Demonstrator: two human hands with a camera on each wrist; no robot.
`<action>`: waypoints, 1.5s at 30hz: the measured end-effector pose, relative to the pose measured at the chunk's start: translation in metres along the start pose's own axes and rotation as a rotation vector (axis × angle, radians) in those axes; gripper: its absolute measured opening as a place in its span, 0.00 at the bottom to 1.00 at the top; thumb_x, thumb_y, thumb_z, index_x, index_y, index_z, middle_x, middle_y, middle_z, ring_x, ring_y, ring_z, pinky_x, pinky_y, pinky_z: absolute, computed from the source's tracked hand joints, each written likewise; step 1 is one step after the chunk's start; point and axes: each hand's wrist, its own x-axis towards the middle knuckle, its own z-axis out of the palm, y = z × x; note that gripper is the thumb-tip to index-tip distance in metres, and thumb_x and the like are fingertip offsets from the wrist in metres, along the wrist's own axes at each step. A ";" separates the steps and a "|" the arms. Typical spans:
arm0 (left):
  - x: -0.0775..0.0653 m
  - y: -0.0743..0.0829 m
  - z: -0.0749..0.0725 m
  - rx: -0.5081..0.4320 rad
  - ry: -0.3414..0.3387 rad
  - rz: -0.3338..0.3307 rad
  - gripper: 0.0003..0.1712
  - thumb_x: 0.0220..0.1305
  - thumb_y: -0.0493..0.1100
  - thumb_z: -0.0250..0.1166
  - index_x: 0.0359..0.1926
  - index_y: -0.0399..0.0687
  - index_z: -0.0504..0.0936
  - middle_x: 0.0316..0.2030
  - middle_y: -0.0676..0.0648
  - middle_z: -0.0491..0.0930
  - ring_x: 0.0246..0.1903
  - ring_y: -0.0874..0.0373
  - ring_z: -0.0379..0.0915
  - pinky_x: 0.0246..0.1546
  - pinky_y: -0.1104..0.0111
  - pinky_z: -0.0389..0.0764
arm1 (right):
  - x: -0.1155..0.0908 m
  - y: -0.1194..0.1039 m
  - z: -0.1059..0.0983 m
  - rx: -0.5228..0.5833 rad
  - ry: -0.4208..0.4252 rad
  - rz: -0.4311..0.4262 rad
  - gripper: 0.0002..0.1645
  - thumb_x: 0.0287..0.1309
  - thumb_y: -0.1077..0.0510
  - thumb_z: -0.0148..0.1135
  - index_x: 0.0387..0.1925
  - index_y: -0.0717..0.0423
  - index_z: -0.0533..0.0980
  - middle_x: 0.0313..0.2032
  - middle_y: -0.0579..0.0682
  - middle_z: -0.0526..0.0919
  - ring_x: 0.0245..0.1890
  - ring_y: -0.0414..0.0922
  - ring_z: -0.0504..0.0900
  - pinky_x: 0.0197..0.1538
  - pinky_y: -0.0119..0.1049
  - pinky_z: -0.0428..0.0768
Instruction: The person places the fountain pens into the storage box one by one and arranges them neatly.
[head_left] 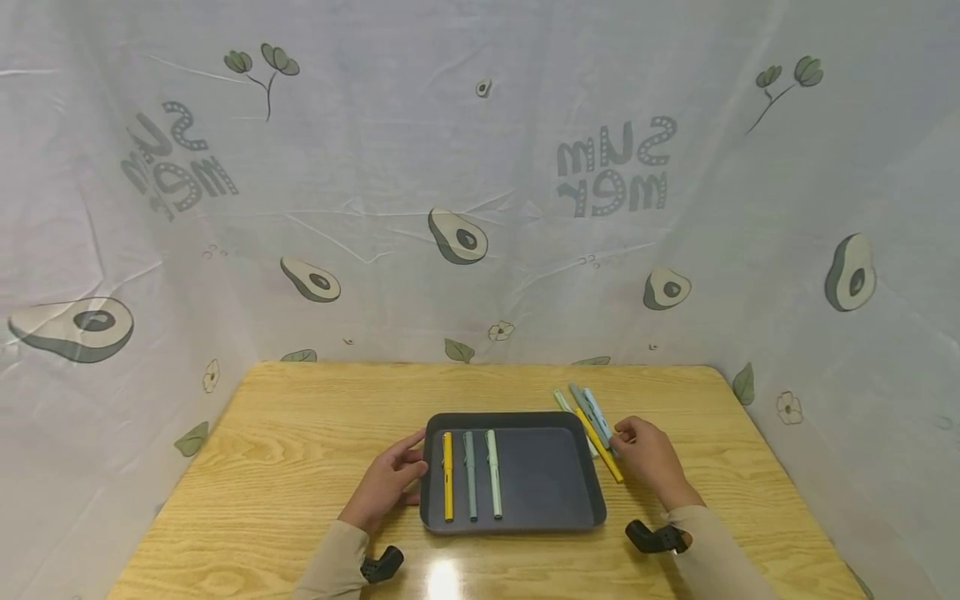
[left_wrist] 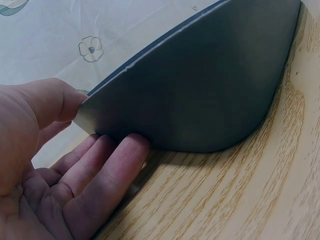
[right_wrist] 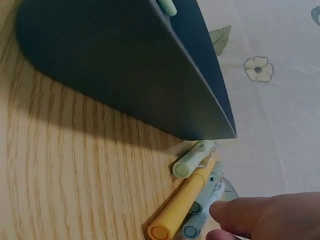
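Wood-grained worktop (head_left: pixel 300 433) before a pale cloth (head_left: pixel 390 133) printed with avocados and mirrored lettering. The dark tray (head_left: pixel 540 483), centrally placed, holds three pens (head_left: pixel 472 483); the left hand (head_left: pixel 384 485) pinches its left wall. To its right, loose pens (head_left: pixel 599 435) overlap, partly concealed. The right hand (head_left: pixel 651 460), cropped in its wrist view, touches the light-blue pen (head_left: pixel 596 408); whether it pinches cannot be told.

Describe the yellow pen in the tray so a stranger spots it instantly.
On the wooden table, find the dark tray. Inside, the yellow pen lies nearest the left hand. Its colour sets it apart from the blue-grey pen and pale green pen alongside.
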 end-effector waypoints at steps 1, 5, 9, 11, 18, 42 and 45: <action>0.000 0.000 0.000 -0.007 -0.007 0.003 0.35 0.76 0.40 0.61 0.79 0.52 0.64 0.63 0.34 0.72 0.53 0.50 0.79 0.41 0.56 0.88 | 0.001 0.001 0.001 -0.008 0.005 -0.001 0.18 0.70 0.59 0.62 0.53 0.69 0.79 0.40 0.56 0.84 0.42 0.53 0.83 0.41 0.49 0.82; 0.000 -0.001 -0.001 -0.040 -0.025 0.000 0.35 0.76 0.40 0.61 0.80 0.54 0.63 0.64 0.35 0.72 0.53 0.50 0.79 0.42 0.55 0.88 | 0.006 0.008 0.004 -0.041 0.021 -0.001 0.16 0.69 0.58 0.63 0.51 0.67 0.80 0.40 0.55 0.84 0.39 0.50 0.82 0.41 0.48 0.81; 0.000 0.001 0.000 -0.049 -0.030 0.005 0.35 0.76 0.39 0.61 0.80 0.53 0.62 0.64 0.34 0.72 0.53 0.50 0.79 0.42 0.55 0.88 | 0.009 0.012 0.005 -0.058 0.023 0.009 0.15 0.69 0.57 0.64 0.49 0.66 0.81 0.40 0.54 0.85 0.39 0.50 0.82 0.43 0.48 0.81; -0.001 0.001 0.001 -0.048 -0.025 0.007 0.35 0.76 0.39 0.61 0.80 0.53 0.63 0.64 0.34 0.72 0.53 0.49 0.79 0.42 0.55 0.88 | 0.009 0.012 0.005 -0.056 0.021 0.016 0.15 0.69 0.58 0.64 0.49 0.66 0.81 0.40 0.54 0.85 0.39 0.50 0.82 0.43 0.49 0.81; 0.000 0.002 0.002 -0.047 -0.023 0.002 0.35 0.76 0.39 0.62 0.80 0.53 0.63 0.63 0.34 0.72 0.53 0.49 0.79 0.41 0.55 0.88 | 0.007 0.014 0.004 -0.040 0.017 0.039 0.12 0.69 0.59 0.63 0.46 0.64 0.82 0.37 0.53 0.84 0.36 0.49 0.80 0.38 0.43 0.78; 0.001 0.000 0.000 -0.031 -0.003 -0.013 0.35 0.76 0.39 0.61 0.79 0.55 0.64 0.64 0.35 0.73 0.52 0.50 0.80 0.41 0.56 0.88 | -0.017 0.020 0.000 -0.058 0.021 0.024 0.08 0.67 0.60 0.61 0.41 0.62 0.80 0.33 0.50 0.82 0.31 0.46 0.77 0.33 0.39 0.74; 0.001 0.000 0.000 -0.038 -0.004 -0.017 0.35 0.76 0.39 0.61 0.79 0.55 0.64 0.64 0.35 0.73 0.52 0.50 0.80 0.41 0.55 0.88 | -0.019 0.019 -0.001 -0.075 0.006 0.031 0.09 0.65 0.60 0.61 0.41 0.63 0.80 0.34 0.51 0.82 0.31 0.46 0.76 0.32 0.39 0.73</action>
